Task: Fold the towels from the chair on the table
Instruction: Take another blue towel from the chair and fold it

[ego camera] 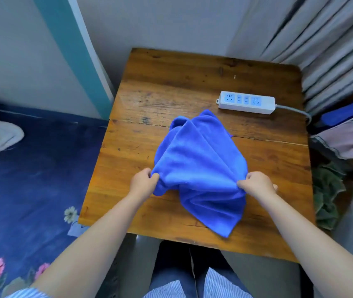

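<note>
A worn wooden table [192, 82] fills the middle of the head view, set against a pale wall with grey pleated curtains [321, 50] in the upper right. A bed with a dark blue floral sheet [31, 179] takes up the left side of the frame. At the right edge lies a stack of folded pink and blue cloths [349, 134], with a crumpled green cloth [327, 196] below it. A white power strip [246, 102] lies on the table's upper right part, its cable running off to the right.

The blue microfibre towel [199, 168] sits bunched and creased at the centre of the table. Its long axis runs diagonally, from a peak in the upper left near the power strip down to a corner at the lower right near the table's near edge. The left hand [143, 182] pinches the towel's left edge with curled fingers. The right hand [257, 183] pinches its right edge likewise.
</note>
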{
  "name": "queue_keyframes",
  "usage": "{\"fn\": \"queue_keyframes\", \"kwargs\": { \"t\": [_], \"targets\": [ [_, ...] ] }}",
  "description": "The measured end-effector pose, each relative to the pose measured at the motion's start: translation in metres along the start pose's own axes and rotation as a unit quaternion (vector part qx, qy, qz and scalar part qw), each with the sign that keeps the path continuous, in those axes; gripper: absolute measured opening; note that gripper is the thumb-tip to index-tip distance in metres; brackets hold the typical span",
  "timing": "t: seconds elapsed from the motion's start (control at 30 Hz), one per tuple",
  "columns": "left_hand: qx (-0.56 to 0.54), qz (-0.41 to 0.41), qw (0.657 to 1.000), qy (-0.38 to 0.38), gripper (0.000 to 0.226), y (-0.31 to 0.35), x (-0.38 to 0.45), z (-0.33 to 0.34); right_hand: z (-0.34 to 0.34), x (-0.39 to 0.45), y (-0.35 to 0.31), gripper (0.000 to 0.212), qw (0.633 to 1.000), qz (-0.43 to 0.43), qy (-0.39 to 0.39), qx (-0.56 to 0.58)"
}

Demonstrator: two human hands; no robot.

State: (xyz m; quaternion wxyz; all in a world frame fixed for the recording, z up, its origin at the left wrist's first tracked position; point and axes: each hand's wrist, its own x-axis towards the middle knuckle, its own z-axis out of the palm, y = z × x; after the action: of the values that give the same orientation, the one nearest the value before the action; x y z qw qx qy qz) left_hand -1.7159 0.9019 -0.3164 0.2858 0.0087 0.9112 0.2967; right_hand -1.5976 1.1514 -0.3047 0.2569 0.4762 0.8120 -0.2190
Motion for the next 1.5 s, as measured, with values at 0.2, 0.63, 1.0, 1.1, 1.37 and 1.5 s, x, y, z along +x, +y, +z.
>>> {"fn": "queue_keyframes", "kwargs": {
  "t": [0.2, 0.63, 1.0, 1.1, 1.37, 1.5],
  "targets": [
    [-0.093, -0.102, 0.977, -0.166, 0.03, -0.006, -0.024, 0.025, 0.017, 0.007, 0.019, 0.014, 0.997, 0.003, -0.015, -0.076],
    [-0.157, -0.226, 0.961, -0.007, 0.024, -0.012, -0.021, 0.039, 0.026, 0.038, 0.008, 0.019, 0.997, -0.016, 0.062, 0.036],
    [-0.233, -0.029, 0.959, 0.162, 0.02, 0.069, -0.008, -0.037, -0.061, 0.012, -0.049, 0.023, 0.959, -0.166, 0.162, 0.163],
    [-0.242, 0.041, 0.949, 0.196, 0.022, 0.109, -0.009, -0.065, -0.101, -0.001, -0.081, 0.022, 0.938, -0.22, 0.182, 0.194],
    [-0.301, 0.165, 0.884, 0.317, 0.02, 0.2, -0.011, -0.158, -0.21, -0.051, -0.164, 0.022, 0.837, -0.323, 0.271, 0.349],
    [-0.326, 0.193, 0.839, 0.391, 0.02, 0.22, -0.014, -0.197, -0.25, -0.066, -0.178, 0.021, 0.781, -0.338, 0.311, 0.424]
  ]
}}
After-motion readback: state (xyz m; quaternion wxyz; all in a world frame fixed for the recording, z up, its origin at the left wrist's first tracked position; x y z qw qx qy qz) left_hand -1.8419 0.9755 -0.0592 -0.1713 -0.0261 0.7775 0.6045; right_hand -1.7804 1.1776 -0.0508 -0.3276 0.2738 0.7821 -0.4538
